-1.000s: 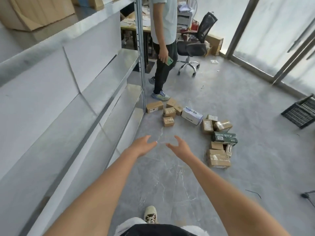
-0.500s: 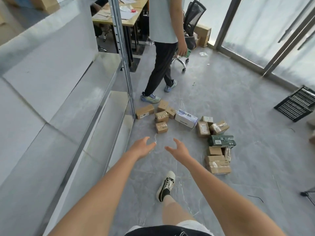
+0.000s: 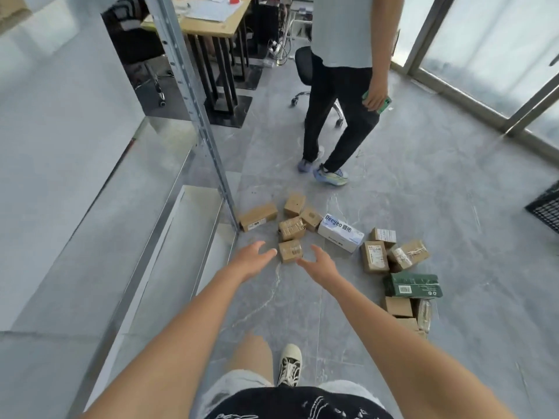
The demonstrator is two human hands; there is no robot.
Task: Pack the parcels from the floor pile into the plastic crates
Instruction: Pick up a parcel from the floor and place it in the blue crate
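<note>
Several parcels lie scattered on the grey floor ahead. Nearest is a small taped brown box [image 3: 290, 251], with more brown boxes behind it, a white printed box [image 3: 340, 232] and a dark green box [image 3: 412, 285] to the right. My left hand [image 3: 251, 260] and my right hand [image 3: 321, 262] reach forward on either side of the small taped box, fingers spread, holding nothing and touching nothing. A black plastic crate [image 3: 546, 207] shows only partly at the right edge.
A metal shelving unit [image 3: 121, 189] runs along my left, its upright post [image 3: 205, 137] standing by the pile. Another person [image 3: 338, 95] stands just beyond the parcels holding a green phone. A desk and office chair sit behind; glass doors line the right.
I have stepped closer to the pile and both hands now flank the small taped box. The other person has walked to the right, behind the parcels.
</note>
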